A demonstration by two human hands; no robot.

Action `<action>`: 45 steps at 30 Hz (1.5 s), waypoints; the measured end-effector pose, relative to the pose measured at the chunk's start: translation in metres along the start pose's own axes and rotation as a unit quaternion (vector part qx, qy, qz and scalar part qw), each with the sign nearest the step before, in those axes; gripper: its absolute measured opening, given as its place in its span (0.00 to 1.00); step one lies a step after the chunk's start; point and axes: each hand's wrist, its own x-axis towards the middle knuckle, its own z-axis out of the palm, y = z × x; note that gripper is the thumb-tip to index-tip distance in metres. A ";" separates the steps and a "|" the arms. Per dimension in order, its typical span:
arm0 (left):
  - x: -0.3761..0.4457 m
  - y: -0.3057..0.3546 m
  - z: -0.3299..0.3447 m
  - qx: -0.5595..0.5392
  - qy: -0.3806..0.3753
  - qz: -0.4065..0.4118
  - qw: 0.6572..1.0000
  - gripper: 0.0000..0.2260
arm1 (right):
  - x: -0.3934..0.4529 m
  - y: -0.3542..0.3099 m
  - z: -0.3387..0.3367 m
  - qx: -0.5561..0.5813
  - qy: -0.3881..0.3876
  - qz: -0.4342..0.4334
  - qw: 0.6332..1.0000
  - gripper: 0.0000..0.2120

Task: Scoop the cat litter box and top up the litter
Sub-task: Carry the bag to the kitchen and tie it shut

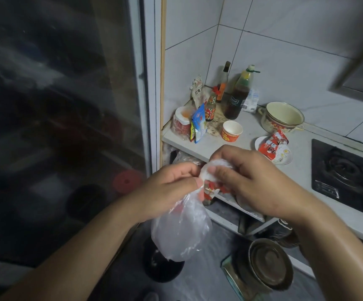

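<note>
A thin clear plastic bag (181, 229) hangs in front of me, below the counter's edge. My left hand (169, 187) pinches the bag's top between thumb and fingers. My right hand (243, 179) grips a bunched white wad of the same plastic at the bag's mouth, right beside the left hand. No litter box, scoop or litter shows in this view.
A white counter (250, 131) holds sauce bottles (238, 98), a paper cup (232, 131), a cream pot (281, 117), a plate with a red wrapper (273, 149) and a gas hob (345, 174). A dark glass door (56, 127) fills the left. Stacked pans (269, 263) and a dark round object (165, 268) sit on the floor.
</note>
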 end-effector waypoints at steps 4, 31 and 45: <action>-0.005 -0.012 -0.003 0.020 -0.010 0.001 1.000 0.09 | 0.001 -0.002 0.006 0.094 0.010 0.002 0.996 0.06; -0.021 -0.066 -0.028 0.119 0.000 -0.046 0.992 0.08 | 0.028 0.010 0.045 0.181 0.066 0.080 0.978 0.03; 0.011 -0.202 -0.045 0.114 0.082 -0.099 0.985 0.12 | 0.040 0.128 0.182 0.199 -0.027 0.244 0.949 0.07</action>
